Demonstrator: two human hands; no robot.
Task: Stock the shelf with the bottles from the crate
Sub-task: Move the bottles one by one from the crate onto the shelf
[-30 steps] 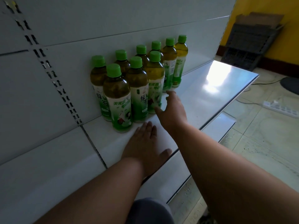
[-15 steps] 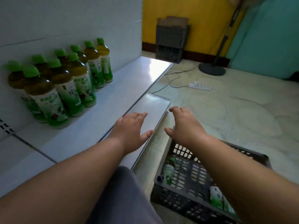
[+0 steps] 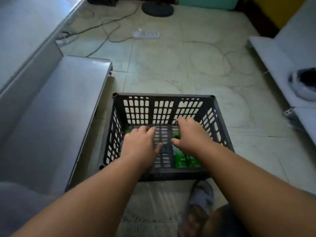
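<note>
Head view: A person reaches with both bare arms down into a dark slatted crate standing on a pale tiled floor. The left hand hangs over the left half of the crate, palm down, fingers spread and loosely curled, gripping nothing. The right hand hangs over the right half, also palm down with fingers splayed and thumb out, closed on nothing. Beneath the right hand and forearm lie the bottles, visible only as patches of green label and a green cap on the crate bottom; how many there are cannot be told, as the arm hides part of them. A small fleck of green also shows at the crate's left side, just beside the left hand. Whether either hand touches a bottle cannot be told.

The grey metal shelf runs along the left of the frame, its lower ledge just beside the crate's left wall. A white power strip and trailing cables lie on the floor well beyond the crate, near a round dark stand base. A second pale shelf runs along the right edge. A grey slipper on the person's foot sits just in front of the crate's near wall
</note>
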